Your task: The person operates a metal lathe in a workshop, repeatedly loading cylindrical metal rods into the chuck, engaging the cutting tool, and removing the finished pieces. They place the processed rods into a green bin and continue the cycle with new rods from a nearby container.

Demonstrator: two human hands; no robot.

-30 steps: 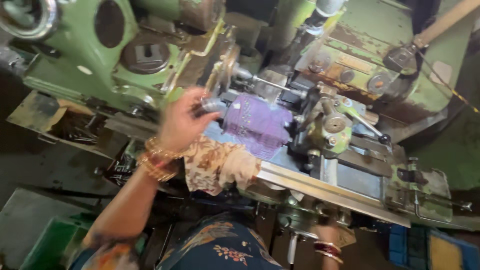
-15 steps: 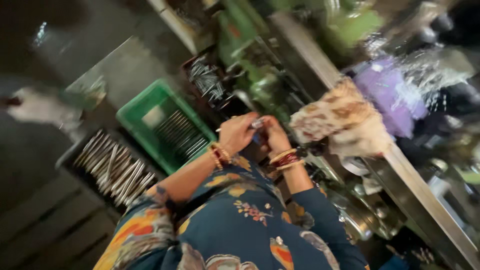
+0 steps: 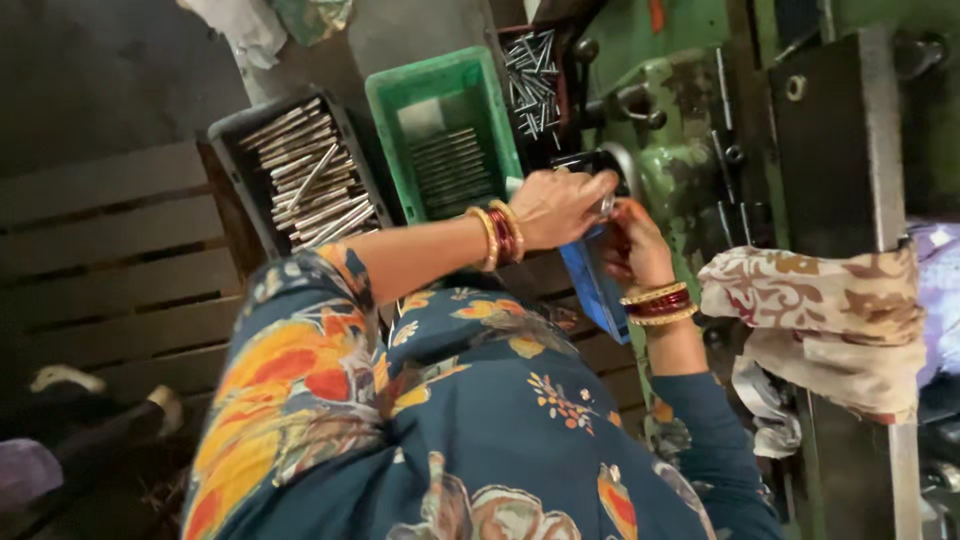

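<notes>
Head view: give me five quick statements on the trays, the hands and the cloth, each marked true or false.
1. The green tray holds metal rods. True.
2. The black tray is empty. False: it is full of metal rods.
3. Both hands meet in front of the green machine. True: left hand, right hand.
4. Only one wrist wears bangles. False: both do.
5. The patterned cloth lies in the green tray. False: it is draped over a machine part at the right.

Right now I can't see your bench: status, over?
Left hand and right hand together, pinching a small metal part. Green crate of rods just beyond. Nothing blocking.
</notes>
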